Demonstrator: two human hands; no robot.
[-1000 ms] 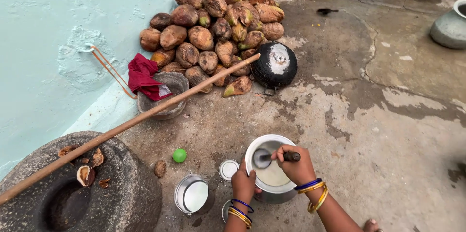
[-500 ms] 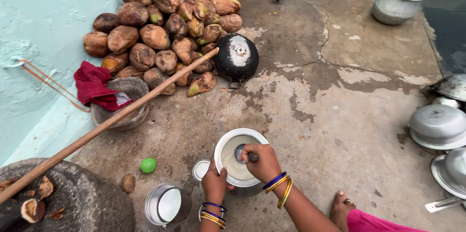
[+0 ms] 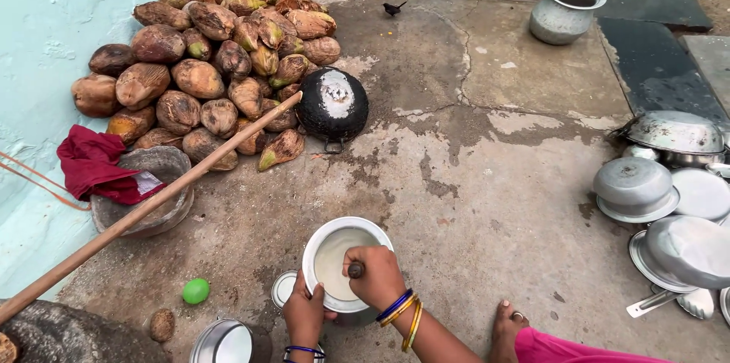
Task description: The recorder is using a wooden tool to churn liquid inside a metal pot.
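Shiny metal pot [image 3: 346, 256], rough husky coconuts [image 3: 198, 78], matt cracked concrete floor [image 3: 494, 203].

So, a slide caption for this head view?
Left hand steadies a steel pot while right hand grips a ladle handle inside.

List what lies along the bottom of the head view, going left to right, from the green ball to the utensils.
Green ball → left hand → white pot → right hand → bare foot → pile of steel utensils.
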